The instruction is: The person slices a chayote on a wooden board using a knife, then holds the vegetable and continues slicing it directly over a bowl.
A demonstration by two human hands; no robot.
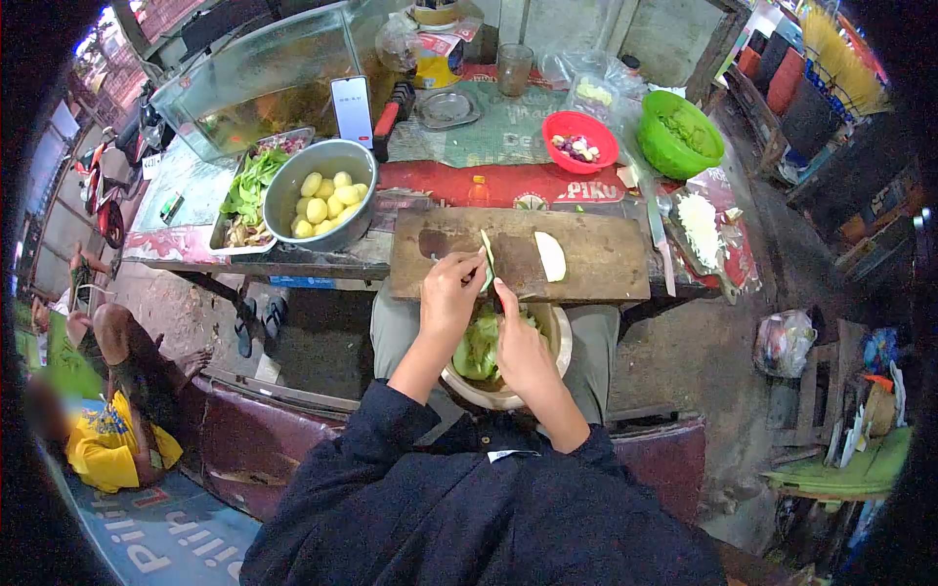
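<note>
My left hand [451, 298] pinches a thin, green-edged pale vegetable piece [487, 252] upright above the near edge of a wooden cutting board [606, 256]. Close beside it, my right hand [521, 344] is closed around the dark handle of a small knife [498, 296]; its blade is mostly hidden at the vegetable piece. A pale half-moon vegetable slice [550, 256] lies flat on the board, right of both hands. Below them, a round bowl [561, 342] between my legs holds green leafy scraps or peels [476, 354], partly covered by my hands.
Left of the board stands a metal pot [280, 200] of peeled potatoes, beside a tray [223, 241] of greens. Farther right are a red bowl [608, 137], a green basket [653, 146], another knife [661, 244] and shredded white vegetable [698, 230]. A person [112, 439] sits at left.
</note>
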